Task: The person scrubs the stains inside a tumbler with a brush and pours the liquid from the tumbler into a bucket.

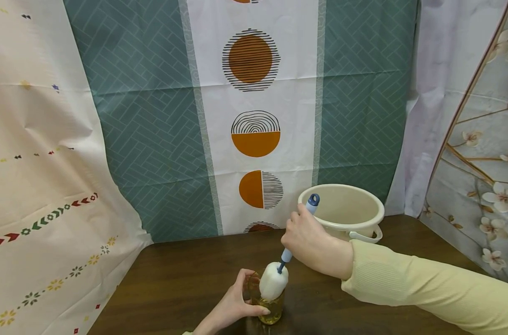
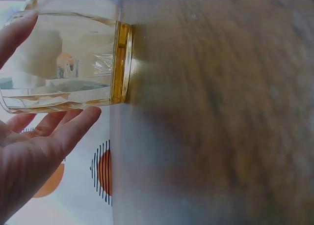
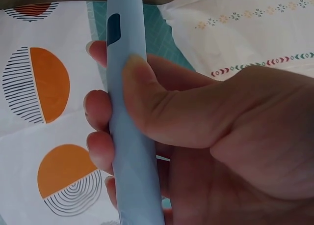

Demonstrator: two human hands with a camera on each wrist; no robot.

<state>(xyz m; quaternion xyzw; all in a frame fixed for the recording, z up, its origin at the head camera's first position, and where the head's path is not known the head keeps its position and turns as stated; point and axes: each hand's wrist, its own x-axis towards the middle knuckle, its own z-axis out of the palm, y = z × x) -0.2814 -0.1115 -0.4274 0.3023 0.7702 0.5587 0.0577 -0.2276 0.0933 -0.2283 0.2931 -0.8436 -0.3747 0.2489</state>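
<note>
Left hand [image 1: 233,302]: thumb and fingers are spread to the width of an amber-tinted drinking glass [image 1: 272,314] and hold it from opposite sides. The glass is close to upright at the dark wood-look tabletop [image 1: 165,284]; whether its base bears fully on the surface cannot be told.

Right hand [image 1: 306,239]: fingers are curled round the pale blue handle [image 3: 137,181] of a bottle brush, the thumb pressed along its face. The white sponge head [image 1: 274,281] sits part-way into the mouth of the glass, its top above the rim; the handle slants up to a dark blue hanging loop [image 1: 314,199].

Markings: the handle bears a dark blue inset [image 3: 113,30]. The hanging cloth [image 1: 255,100] carries orange discs with black line work. A cream bucket [image 1: 342,204] stands behind the right hand, its carrying handle lowered.
</note>
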